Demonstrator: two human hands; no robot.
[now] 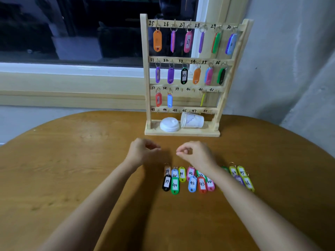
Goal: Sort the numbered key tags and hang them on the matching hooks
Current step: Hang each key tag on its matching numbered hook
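A wooden hook rack (146,69) stands at the table's far side, its hooks numbered 25 to 48. Tags hang on hooks 25 through 38, and a yellow tag (203,99) hangs edge-on at 41. Several loose tags lie in rows near me, among them black 39 (166,182), green 40 (175,185), blue 42 (192,183) and red 43 (202,184). My left hand (143,151) hovers between rack and tags, fingers loosely curled, holding nothing. My right hand (194,153) hovers beside it, thumb and forefinger tips together with nothing visible between them. My right forearm hides some tags.
A tipped white paper cup (193,120) and its lid (169,124) lie on the rack's base. The round wooden table (72,160) has bare surface to the left. A dark window and sill run behind; a grey wall rises on the right.
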